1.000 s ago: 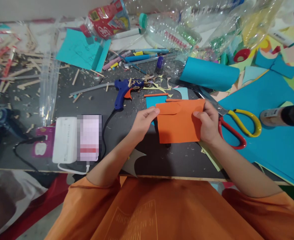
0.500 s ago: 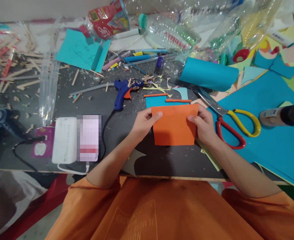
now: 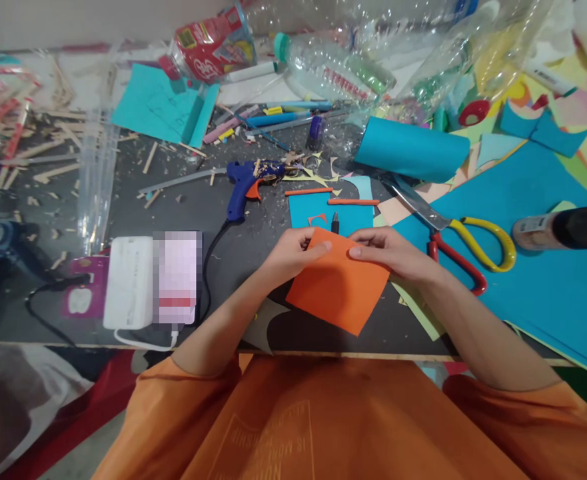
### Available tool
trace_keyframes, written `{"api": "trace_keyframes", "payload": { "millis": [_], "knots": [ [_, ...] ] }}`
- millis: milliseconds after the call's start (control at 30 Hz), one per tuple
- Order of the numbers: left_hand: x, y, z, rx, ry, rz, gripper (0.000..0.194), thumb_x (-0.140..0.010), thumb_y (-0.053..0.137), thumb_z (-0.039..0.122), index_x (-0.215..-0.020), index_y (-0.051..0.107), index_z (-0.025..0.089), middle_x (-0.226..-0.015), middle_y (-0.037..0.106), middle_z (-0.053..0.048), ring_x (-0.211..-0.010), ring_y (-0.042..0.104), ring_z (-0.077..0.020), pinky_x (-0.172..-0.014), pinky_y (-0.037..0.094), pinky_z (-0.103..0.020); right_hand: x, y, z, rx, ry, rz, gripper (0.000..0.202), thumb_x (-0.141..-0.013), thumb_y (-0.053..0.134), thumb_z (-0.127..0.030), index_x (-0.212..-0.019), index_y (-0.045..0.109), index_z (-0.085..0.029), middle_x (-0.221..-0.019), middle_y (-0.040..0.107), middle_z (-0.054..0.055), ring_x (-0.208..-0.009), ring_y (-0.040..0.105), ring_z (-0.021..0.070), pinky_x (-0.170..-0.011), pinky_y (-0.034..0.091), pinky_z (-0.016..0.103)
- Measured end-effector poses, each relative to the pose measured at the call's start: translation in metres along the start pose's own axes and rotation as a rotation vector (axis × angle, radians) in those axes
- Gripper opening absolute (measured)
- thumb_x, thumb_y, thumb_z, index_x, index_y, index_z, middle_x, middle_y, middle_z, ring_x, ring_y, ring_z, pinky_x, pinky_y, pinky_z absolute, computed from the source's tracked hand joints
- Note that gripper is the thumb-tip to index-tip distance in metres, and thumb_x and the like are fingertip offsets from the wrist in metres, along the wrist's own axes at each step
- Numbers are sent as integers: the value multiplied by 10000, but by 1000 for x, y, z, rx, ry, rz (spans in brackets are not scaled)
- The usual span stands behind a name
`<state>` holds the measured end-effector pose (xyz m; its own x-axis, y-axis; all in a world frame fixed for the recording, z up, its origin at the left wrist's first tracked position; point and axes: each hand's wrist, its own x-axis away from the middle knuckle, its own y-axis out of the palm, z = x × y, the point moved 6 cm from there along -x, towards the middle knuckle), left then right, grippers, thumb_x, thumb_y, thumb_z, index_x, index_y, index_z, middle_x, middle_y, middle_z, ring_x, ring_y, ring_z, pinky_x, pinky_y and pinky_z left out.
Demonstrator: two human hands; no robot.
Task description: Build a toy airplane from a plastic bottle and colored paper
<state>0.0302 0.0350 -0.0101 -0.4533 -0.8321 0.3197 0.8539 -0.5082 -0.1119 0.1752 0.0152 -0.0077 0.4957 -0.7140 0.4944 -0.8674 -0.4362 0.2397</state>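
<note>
An orange sheet of paper (image 3: 340,283) hangs tilted between my two hands, above the dark table. My left hand (image 3: 298,252) pinches it near its upper left corner, thumb on top. Along the upper edge my right hand (image 3: 386,250) grips it too, thumb in front and fingers behind. Just beyond lies a blue piece of paper (image 3: 306,205) with two thin orange strips (image 3: 354,201) along its far side. On that blue piece rest a small orange scrap (image 3: 317,219) and the dark tip of a pen (image 3: 335,221), its rest hidden behind the sheet.
A blue hot glue gun (image 3: 243,190) lies left of centre. Scissors (image 3: 466,243) with red and yellow handles rest on blue paper at right, near a small bottle (image 3: 563,230). A power bank (image 3: 130,283) and phone (image 3: 177,277) lie at left. Plastic bottles (image 3: 330,67) line the back.
The orange sheet has turned clockwise and now hangs corner-down. My hands have moved closer together along its upper edge. The small orange scrap and pen tip behind it have come into view.
</note>
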Motion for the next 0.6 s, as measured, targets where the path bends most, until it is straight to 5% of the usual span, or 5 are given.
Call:
{"api": "trace_keyframes", "payload": {
  "millis": [167, 400, 600],
  "knots": [
    [0, 1, 0, -52, -24, -41, 274, -708, 554, 423, -611, 501, 172, -589, 439, 27, -557, 384, -88, -506, 275, -227, 0, 2, -4, 183, -79, -9, 378, -681, 781, -451, -558, 552, -176, -487, 389, -72, -422, 344, 50, -405, 230, 219],
    [-1, -7, 5, -51, 90, 70, 307, -761, 557, 410, -586, 456, 179, -592, 403, 38, -567, 372, -88, -558, 296, -248, -2, -10, -5, 136, -158, 95, 495, -683, 759, -505, -539, 400, -198, -530, 292, -78, -465, 293, 58, -436, 210, 231],
    [0, 1, 5, -54, 60, -78, 336, -767, 530, 406, -550, 409, 180, -553, 324, 47, -536, 290, -77, -512, 220, -247, -1, 3, -2, 168, -131, -26, 402, -732, 718, -503, -607, 492, -195, -552, 349, -65, -479, 319, 71, -445, 221, 236]
  ]
}}
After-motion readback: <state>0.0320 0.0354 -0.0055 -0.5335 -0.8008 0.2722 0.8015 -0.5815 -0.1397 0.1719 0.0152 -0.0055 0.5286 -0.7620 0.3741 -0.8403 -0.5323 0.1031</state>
